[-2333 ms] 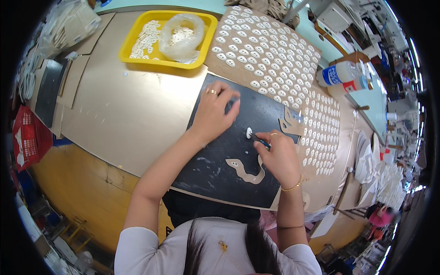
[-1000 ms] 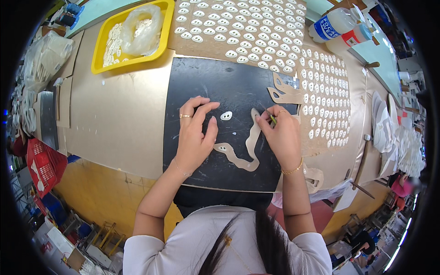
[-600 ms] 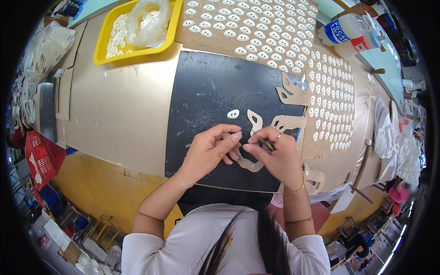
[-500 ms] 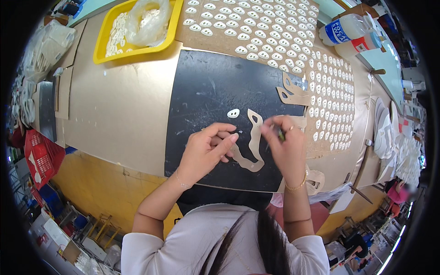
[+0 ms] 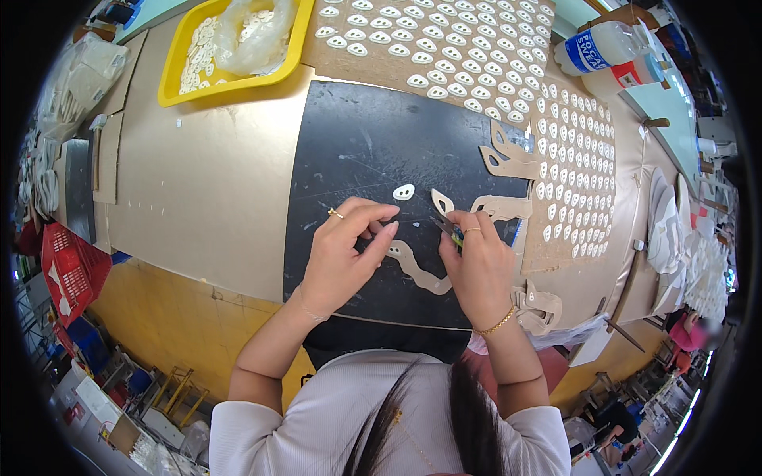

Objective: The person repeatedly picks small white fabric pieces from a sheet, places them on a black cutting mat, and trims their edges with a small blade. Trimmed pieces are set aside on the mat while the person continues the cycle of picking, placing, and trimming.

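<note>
My left hand (image 5: 345,242) hovers over the black mat (image 5: 357,131), fingers bent, with a gap between thumb and index fingertips and nothing visible in them. Below its thumb lies one end of a wavy beige strip (image 5: 418,274) with small holes. My right hand (image 5: 482,258) grips a small pointed tool (image 5: 450,228) with dark tips and a green part; its exact kind is hard to make out. Those tips are by the strip's other, looped end (image 5: 441,200); the hand hides part of the strip. A white oval piece with two holes (image 5: 404,192) lies beyond, near a tiny pale scrap (image 5: 416,224).
More beige cut-outs (image 5: 508,155) lie at the mat's right edge and beside my right wrist (image 5: 538,308). Rows of white oval pieces cover brown boards (image 5: 567,127). A yellow tray (image 5: 168,83) stands far left, bottles (image 5: 599,47) far right, and a red basket (image 5: 73,270) at left.
My right hand has moved slightly left and down, bringing the tool's tips to the strip's looped end. My left hand has shifted a little left, uncovering the strip's near-left end.
</note>
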{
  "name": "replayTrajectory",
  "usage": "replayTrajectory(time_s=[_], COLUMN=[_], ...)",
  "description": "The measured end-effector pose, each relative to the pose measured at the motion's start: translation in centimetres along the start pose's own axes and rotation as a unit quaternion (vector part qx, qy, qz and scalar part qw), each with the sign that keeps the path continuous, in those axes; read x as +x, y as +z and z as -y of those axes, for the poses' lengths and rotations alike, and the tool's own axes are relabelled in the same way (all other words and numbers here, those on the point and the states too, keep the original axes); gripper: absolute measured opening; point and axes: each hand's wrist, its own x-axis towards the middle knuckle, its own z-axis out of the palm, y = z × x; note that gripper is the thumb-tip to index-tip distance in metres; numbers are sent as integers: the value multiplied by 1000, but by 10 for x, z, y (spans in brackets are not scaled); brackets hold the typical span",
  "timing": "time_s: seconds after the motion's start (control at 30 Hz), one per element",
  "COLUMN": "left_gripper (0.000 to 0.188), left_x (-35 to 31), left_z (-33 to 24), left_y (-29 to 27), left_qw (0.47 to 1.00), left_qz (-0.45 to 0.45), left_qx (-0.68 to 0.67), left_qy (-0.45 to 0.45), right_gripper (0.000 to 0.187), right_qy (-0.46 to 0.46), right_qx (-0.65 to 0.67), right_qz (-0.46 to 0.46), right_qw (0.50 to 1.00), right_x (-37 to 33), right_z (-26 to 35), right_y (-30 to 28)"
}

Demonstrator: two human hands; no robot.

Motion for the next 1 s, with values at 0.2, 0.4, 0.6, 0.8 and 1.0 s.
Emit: replayTrajectory(time_s=[0.2, 0.4, 0.6, 0.8, 1.0], left_gripper=[28, 17, 14, 17, 24], left_x=[11, 8, -4, -8, -1], left_z=[-7, -6, -13, -11, 7], left_y=[8, -7, -7, -8, -3], left_qw=[995, 975, 979, 974, 984], left_qz=[1, 165, 136, 97, -34], left_qx=[24, -125, -128, -160, 148], left_qy=[95, -85, -80, -128, 94], right_gripper=[21, 29, 33, 22, 19], right_qy=[-8, 60, -3, -66, 9], right_qx=[247, 384, 380, 358, 302], right_qz=[57, 81, 70, 100, 212], right_qw=[967, 918, 922, 926, 930], right_x=[5, 4, 7, 20, 66], right_z=[-6, -4, -12, -11, -18], right_y=[-13, -15, -16, -11, -29])
